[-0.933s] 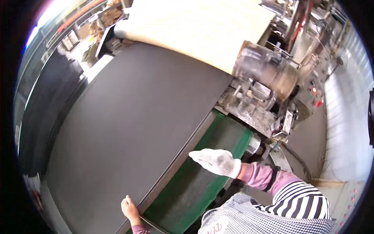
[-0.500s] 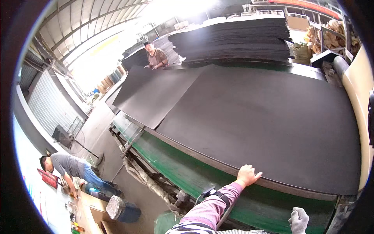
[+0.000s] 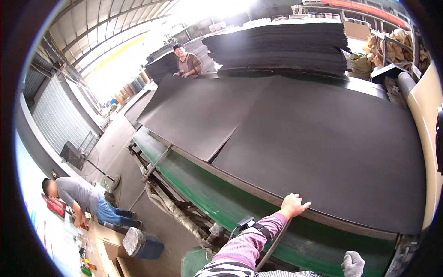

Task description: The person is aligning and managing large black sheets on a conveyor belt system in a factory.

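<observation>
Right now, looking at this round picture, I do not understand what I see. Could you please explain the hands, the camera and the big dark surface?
The picture comes from a wide fisheye camera on the person's head, so straight edges bend. The bare left hand rests, fingers spread, on the near edge of a large dark sheet and grips nothing. The right hand, in a white glove, is low at the picture's edge and seems to hold nothing. The sheet lies on a long green conveyor frame, a second dark sheet beyond it. Behind stands a stack of dark sheets. One person stands at the far end; another bends over a bench.
</observation>
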The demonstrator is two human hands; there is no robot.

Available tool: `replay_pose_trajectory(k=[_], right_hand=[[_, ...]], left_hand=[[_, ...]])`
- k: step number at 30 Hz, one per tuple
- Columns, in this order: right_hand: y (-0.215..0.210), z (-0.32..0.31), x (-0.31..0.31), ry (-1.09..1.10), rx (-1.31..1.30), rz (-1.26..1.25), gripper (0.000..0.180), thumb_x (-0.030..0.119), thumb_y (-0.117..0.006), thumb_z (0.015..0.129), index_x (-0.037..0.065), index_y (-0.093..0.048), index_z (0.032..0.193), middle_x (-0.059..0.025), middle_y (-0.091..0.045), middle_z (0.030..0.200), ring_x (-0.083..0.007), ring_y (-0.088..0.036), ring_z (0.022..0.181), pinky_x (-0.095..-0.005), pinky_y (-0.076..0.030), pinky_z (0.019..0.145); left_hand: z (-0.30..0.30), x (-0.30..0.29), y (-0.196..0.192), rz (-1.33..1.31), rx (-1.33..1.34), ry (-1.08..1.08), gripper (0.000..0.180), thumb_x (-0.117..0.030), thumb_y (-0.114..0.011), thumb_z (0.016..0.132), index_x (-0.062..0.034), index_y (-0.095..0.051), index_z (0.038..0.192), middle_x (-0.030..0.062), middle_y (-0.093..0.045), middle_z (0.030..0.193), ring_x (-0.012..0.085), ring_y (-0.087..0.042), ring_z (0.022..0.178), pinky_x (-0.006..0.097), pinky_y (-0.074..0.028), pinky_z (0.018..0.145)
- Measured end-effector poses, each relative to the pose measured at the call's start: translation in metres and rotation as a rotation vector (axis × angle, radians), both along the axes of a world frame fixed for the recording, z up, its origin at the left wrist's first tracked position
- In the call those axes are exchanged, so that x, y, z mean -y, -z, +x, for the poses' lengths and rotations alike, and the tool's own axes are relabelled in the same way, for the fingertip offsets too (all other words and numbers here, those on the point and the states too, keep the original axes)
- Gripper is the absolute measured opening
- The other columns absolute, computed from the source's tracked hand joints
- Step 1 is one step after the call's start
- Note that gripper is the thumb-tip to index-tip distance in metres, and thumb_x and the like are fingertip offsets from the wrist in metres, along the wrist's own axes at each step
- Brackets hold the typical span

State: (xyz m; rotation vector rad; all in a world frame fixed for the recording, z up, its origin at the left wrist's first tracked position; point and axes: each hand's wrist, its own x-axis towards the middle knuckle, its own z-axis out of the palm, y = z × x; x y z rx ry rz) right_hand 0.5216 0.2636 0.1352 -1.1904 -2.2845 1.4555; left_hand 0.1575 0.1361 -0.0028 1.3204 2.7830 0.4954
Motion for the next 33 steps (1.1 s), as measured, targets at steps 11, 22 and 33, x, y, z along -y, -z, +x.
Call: replay_pose_trajectory(k=[11, 22, 33], right_hand=[[0.029, 0.065, -0.041, 0.1, 0.099, 0.163, 0.021, 0.024, -0.058, 0.091, 0.008, -0.068, 0.099, -0.0111, -0.068, 0.085, -0.0232, -0.068, 0.075, -0.0326, -0.052, 0.065], [0.064, 0.113, -0.018, 0.027, 0.274, 0.31, 0.04, 0.04, -0.046, 0.097, 0.009, -0.067, 0.112, -0.0103, -0.067, 0.114, -0.0268, -0.065, 0.102, -0.0349, -0.051, 0.088], [0.072, -0.061, -0.082, -0.119, -0.029, 0.586, 0.029, 0.019, -0.062, 0.086, 0.012, -0.065, 0.115, -0.0088, -0.066, 0.111, -0.0261, -0.062, 0.104, -0.0374, -0.051, 0.09]], left_hand=[[-0.035, -0.004, -0.041, -0.711, 0.331, 0.13, 0.076, -0.076, -0.036, 0.085, -0.0392, -0.023, 0.15, 0.0333, -0.013, 0.152, 0.0578, -0.018, 0.137, 0.063, -0.016, 0.11], [0.098, -0.121, 0.007, -0.609, -0.161, 0.445, 0.057, -0.058, -0.039, 0.094, -0.029, -0.042, 0.143, 0.0298, -0.034, 0.145, 0.0597, -0.043, 0.117, 0.06, -0.036, 0.098], [0.012, -0.001, -0.049, 0.471, 0.131, 0.088, 0.021, -0.013, -0.07, 0.082, -0.0051, -0.069, 0.102, 0.0117, -0.069, 0.103, 0.0269, -0.065, 0.097, 0.036, -0.051, 0.088]])
